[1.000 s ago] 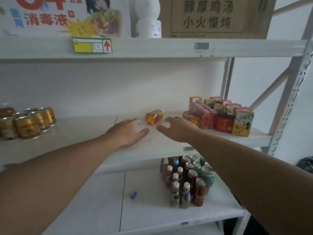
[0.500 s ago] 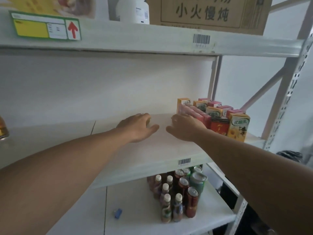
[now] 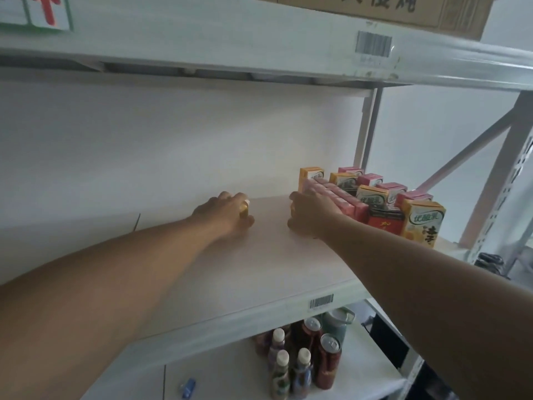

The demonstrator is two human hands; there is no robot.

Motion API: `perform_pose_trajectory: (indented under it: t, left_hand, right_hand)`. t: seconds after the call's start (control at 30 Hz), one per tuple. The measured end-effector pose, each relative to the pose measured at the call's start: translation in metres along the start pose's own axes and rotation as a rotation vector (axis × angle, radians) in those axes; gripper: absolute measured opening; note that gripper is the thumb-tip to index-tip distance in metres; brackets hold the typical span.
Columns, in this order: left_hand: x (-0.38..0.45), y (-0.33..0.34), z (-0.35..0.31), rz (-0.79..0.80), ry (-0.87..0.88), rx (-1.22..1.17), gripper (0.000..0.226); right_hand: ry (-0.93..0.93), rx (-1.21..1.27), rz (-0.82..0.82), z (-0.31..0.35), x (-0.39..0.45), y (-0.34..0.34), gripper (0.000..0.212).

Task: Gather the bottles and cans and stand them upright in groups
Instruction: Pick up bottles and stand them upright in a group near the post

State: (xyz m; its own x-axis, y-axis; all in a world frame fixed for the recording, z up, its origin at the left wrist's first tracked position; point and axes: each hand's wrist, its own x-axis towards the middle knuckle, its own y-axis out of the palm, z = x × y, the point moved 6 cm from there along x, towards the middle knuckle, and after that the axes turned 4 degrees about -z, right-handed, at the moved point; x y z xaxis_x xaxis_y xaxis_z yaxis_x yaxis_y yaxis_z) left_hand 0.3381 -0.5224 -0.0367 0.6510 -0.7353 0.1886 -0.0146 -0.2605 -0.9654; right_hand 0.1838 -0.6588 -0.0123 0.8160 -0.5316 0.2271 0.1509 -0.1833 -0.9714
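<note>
On the middle shelf (image 3: 259, 269), left of the juice cartons (image 3: 375, 197), her left hand (image 3: 227, 212) grip clamps the orange bottle (image 3: 245, 210), probably to stand it; right hand (image 3: 310, 213) grip unclear.

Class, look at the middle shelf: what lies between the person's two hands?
In the head view, only bare white shelf board lies between the left hand and the right hand; nothing stands there.

Orange bottle (image 3: 244, 210), pink cartons (image 3: 343, 202)
</note>
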Motion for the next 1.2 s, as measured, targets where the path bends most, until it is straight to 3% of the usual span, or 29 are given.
perform_pose_trajectory:
  t: [0.07, 0.23, 0.37, 0.63, 0.87, 1.2]
  left_hand:
    - [0.007, 0.007, 0.003, 0.015, -0.026, -0.009, 0.063]
    - [0.011, 0.012, 0.012, -0.007, -0.031, -0.009, 0.055]
    - [0.003, 0.005, 0.014, -0.018, -0.019, -0.013, 0.052]
    - [-0.023, -0.004, 0.015, 0.003, -0.026, 0.042, 0.05]
    - [-0.031, 0.002, 0.019, -0.024, -0.145, 0.062, 0.05]
    - [-0.081, -0.031, 0.027, -0.186, -0.187, -0.08, 0.045]
  right_hand:
    - [-0.07, -0.134, -0.027, 0.0, 0.008, 0.004, 0.033]
    - [-0.109, -0.239, -0.078, -0.001, 0.019, 0.017, 0.027]
    - [-0.068, -0.077, -0.144, -0.01, 0.022, 0.011, 0.024]
    - [-0.042, 0.086, -0.052, 0.005, 0.011, 0.006, 0.026]
    - [0.068, 0.241, -0.015, 0.007, -0.005, 0.024, 0.048]
    - [0.14, 0.641, -0.145, 0.032, -0.023, 0.002, 0.023]
